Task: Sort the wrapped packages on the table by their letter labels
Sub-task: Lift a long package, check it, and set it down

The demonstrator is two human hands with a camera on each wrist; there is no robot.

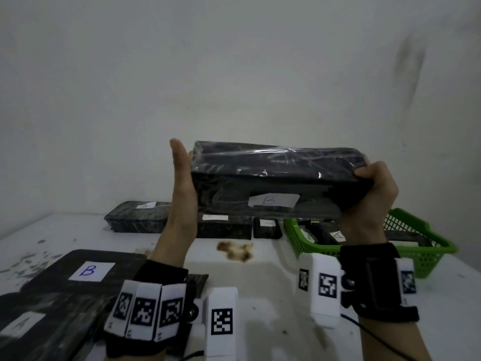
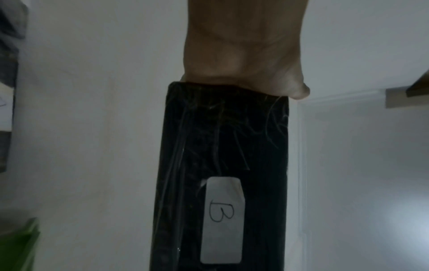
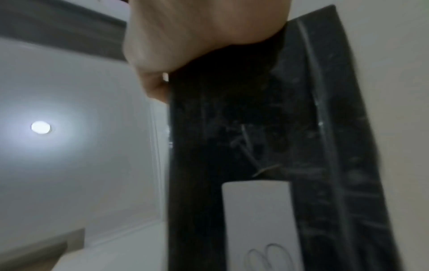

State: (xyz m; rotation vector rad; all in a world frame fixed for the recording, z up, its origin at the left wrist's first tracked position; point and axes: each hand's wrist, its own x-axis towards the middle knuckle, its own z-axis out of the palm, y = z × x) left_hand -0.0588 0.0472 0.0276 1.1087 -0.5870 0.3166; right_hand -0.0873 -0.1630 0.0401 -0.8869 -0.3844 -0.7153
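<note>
A long black wrapped package [image 1: 276, 178] is held up above the table between both hands, its white label [image 1: 273, 200] marked B facing me. My left hand [image 1: 182, 183] presses flat, fingers straight, against its left end. My right hand [image 1: 374, 188] grips its right end with curled fingers. In the left wrist view the same package [image 2: 223, 165] shows its B label [image 2: 221, 216] below my palm [image 2: 243, 45]. In the right wrist view the package [image 3: 267, 137] sits under my knuckles [image 3: 197, 33].
A flat package labelled B [image 1: 88, 270] and one labelled A [image 1: 23, 325] lie at the near left. Three more black packages [image 1: 138, 216] sit at the back by the wall. A green basket [image 1: 421, 246] at the right holds packages, one labelled A [image 1: 337, 235]. A brown stain [image 1: 235, 250] marks the table.
</note>
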